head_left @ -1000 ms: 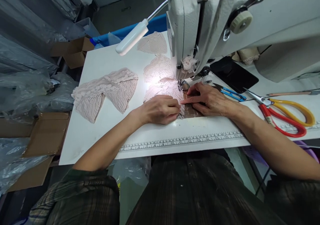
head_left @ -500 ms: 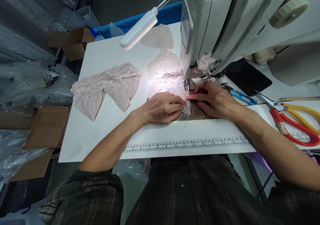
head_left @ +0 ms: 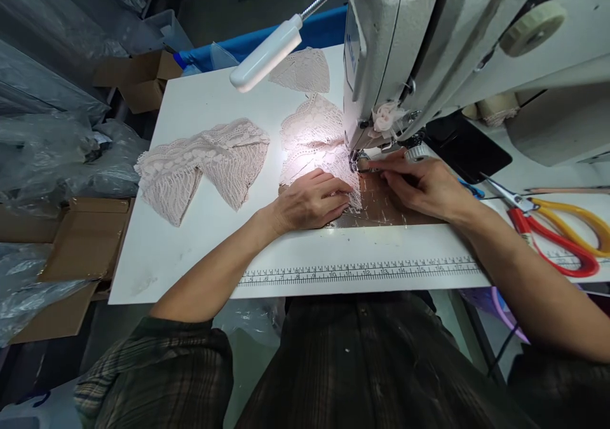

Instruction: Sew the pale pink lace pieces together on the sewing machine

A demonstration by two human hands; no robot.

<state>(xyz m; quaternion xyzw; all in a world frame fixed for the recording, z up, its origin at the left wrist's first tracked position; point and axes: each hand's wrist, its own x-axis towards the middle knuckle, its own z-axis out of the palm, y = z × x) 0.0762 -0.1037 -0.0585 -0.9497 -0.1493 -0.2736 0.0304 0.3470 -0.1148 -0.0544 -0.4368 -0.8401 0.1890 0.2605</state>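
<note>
My left hand (head_left: 314, 199) lies palm down on a pale pink lace piece (head_left: 340, 159), its fingers stretched over the lace near the lower edge. That lace reaches under the presser foot (head_left: 355, 162) of a sewing machine (head_left: 381, 54). My right hand (head_left: 424, 184) is just right of the foot, over the brown machine plate (head_left: 381, 203). Its foremost finger stretches to the metal part beside the foot and seems to touch it; the other fingers are bent and partly hidden. I see nothing held in it.
Another lace piece (head_left: 210, 156) lies left, and one (head_left: 305, 70) at the back. A lamp (head_left: 267, 54) hangs above. On the right are scissors (head_left: 548, 216), a black phone-like slab (head_left: 467, 146) and a blue-handled tool (head_left: 471, 189). A printed ruler (head_left: 352, 271) runs along the front edge.
My right hand has moved off the lace edge, right and slightly up, to beside the presser foot. More of the brown plate shows. My left hand stays nearly in place on the lace.
</note>
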